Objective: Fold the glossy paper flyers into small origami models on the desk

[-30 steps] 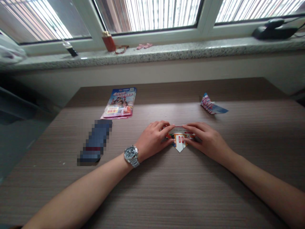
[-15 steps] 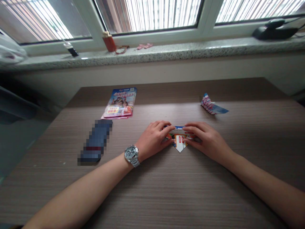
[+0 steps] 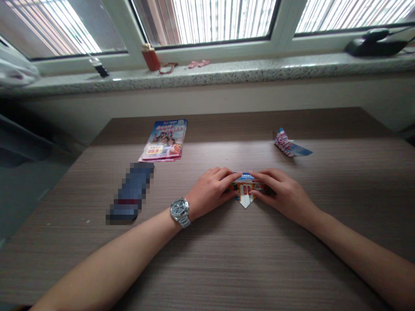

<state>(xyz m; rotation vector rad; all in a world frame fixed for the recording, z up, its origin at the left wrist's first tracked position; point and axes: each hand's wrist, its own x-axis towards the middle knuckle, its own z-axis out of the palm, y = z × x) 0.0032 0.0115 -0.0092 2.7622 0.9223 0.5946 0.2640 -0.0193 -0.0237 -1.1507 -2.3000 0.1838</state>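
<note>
A small folded paper flyer (image 3: pixel 245 195), printed in orange, white and blue, lies on the table with a pointed tip toward me. My left hand (image 3: pixel 214 186), with a metal watch (image 3: pixel 179 209) on its wrist, grips the left end of the flyer, thumb at the lower part and fingers along the top fold. On the opposite end my right hand (image 3: pixel 282 190) holds the paper in the same manner. The fingers cover both ends of the flyer. Farther back on the right stands a folded paper piece (image 3: pixel 288 146) in blue and pink.
A stack of colourful flyers (image 3: pixel 166 140) lies at the back left of the brown table (image 3: pixel 207 268). Nearer me is a dark pixelated object (image 3: pixel 131 194). The stone windowsill (image 3: pixel 246 73) holds a red-brown container (image 3: pixel 151 58), small pink items (image 3: pixel 198 64) and a black device (image 3: pixel 376 43).
The top flap of the flyer has been folded over toward its middle, so its white strip no longer shows. Both hands have stayed nearly in place, fingers slightly shifted.
</note>
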